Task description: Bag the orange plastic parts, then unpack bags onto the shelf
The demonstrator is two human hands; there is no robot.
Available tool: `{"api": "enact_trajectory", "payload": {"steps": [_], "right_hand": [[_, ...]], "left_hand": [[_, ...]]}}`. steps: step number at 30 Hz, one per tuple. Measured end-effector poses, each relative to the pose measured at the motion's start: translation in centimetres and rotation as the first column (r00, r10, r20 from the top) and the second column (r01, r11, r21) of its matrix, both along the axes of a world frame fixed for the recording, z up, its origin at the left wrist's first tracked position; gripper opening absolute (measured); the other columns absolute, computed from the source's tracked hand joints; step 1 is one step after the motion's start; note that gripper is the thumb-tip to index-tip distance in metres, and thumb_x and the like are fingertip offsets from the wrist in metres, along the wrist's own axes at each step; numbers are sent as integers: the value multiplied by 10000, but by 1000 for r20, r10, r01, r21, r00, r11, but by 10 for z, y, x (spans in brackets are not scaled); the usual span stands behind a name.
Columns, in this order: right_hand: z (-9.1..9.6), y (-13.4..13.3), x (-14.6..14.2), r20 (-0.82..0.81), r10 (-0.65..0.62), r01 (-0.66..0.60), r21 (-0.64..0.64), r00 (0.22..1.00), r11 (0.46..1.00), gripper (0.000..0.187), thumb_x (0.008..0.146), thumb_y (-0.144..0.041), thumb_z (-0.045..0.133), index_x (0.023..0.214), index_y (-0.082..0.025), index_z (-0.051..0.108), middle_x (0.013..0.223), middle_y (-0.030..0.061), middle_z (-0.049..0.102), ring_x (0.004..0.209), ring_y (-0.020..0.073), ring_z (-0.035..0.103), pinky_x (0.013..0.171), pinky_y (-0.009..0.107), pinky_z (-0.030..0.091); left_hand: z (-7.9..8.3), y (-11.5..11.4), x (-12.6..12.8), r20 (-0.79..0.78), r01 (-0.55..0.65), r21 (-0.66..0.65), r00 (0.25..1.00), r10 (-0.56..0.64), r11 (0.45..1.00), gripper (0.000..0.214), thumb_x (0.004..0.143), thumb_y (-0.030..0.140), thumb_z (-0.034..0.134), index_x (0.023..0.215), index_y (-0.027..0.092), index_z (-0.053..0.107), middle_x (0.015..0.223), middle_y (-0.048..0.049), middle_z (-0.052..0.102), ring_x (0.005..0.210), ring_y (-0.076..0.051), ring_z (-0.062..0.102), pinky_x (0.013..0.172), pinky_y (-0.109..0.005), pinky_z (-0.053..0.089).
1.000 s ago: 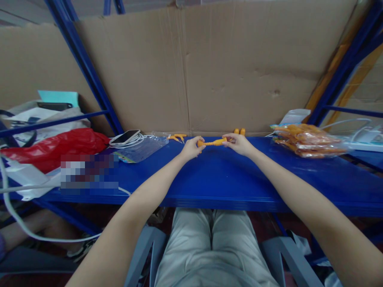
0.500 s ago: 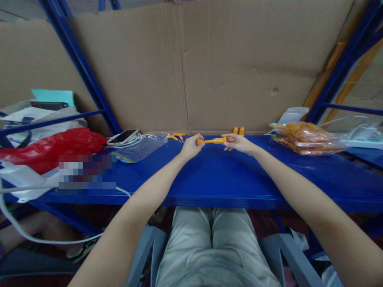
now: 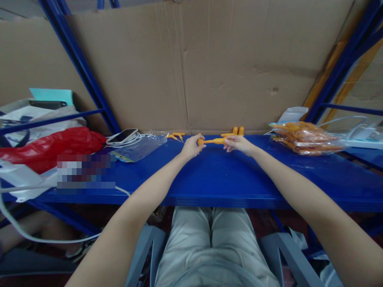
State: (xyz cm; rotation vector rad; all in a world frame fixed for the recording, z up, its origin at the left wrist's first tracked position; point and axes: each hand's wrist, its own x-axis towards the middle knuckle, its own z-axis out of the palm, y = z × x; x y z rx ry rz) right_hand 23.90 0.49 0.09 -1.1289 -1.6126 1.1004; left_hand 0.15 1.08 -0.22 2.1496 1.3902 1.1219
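1. Holding a slim orange ridged plastic rod [image 3: 213, 141] by both ends: left hand [image 3: 190, 146] pinched shut on its rounded knob end, right hand [image 3: 238, 144] closed on the thicker end. Rod lies level between the two hands, just above the blue metal bench [image 3: 227, 175].

2. Judgement: the two ends look as though they are being mated or twisted along the rod's axis. Best kept straight in line; any bend at the middle would likely jam or pop the joint.

3. Fingertips only, both sides. The ridged middle is bare, so a grip close to the ends leaves room to see the seam.

4. Just beyond the right hand, against the brown cardboard backing [image 3: 209, 67], stand two short orange plastic pieces [image 3: 238, 130]; beyond the left hand lies a small orange clawed part [image 3: 176, 136]. Elbows kept in would avoid sweeping them.

5. Well off to the right of the right hand: clear bags of orange parts [image 3: 303, 138]. Off to the left of the left hand: clear flat plastic pouch [image 3: 139, 148], white phone [image 3: 122, 136] on a coiled cable, red plastic bag [image 3: 50, 148].

6. Risk, as judged: small part slips and rolls off the bench's near edge onto the lap.
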Motion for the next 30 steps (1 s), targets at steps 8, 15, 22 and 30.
{"api": "enact_trajectory", "payload": {"steps": [8, 15, 22, 30], "right_hand": [[4, -6, -6, 43, -34, 37, -63, 999, 997, 216, 930, -258, 593, 748, -142, 586, 592, 29, 638, 452, 81, 568, 468, 192, 476], [2, -6, -8, 13, -32, 33, -64, 999, 997, 196, 945, -278, 566, 795, -152, 580, 664, 32, 644, 499, 81, 593, 481, 181, 499], [-5, 1, -13, -36, -76, 77, 26, 996, 997, 195, 885, -197, 644, 1068, -163, 587, 745, 1, 639, 494, 69, 582, 466, 176, 505], [-5, -4, -15, 40, -98, 95, 69, 994, 993, 390, 900, -429, 613, 634, -154, 541, 512, 6, 555, 425, 62, 497, 423, 179, 401]], "left_hand": [[-9, 13, -4, -64, 45, 125, 997, -37, 991, 240, 746, 111, 717, 971, 165, 650, 742, -1, 674, 635, -145, 663, 680, -257, 530], [-13, 17, -3, -49, 36, 161, 998, -28, 986, 237, 741, 97, 714, 953, 175, 642, 767, -3, 678, 722, -160, 674, 744, -275, 527], [-14, 20, -3, -58, 30, 201, 998, -18, 979, 219, 740, 82, 709, 918, 177, 623, 762, -6, 660, 718, -161, 652, 750, -289, 520], [-15, 16, -3, -101, 7, 311, 995, 26, 950, 235, 730, 77, 725, 917, 181, 629, 900, -28, 678, 786, -152, 637, 803, -285, 507]]}}
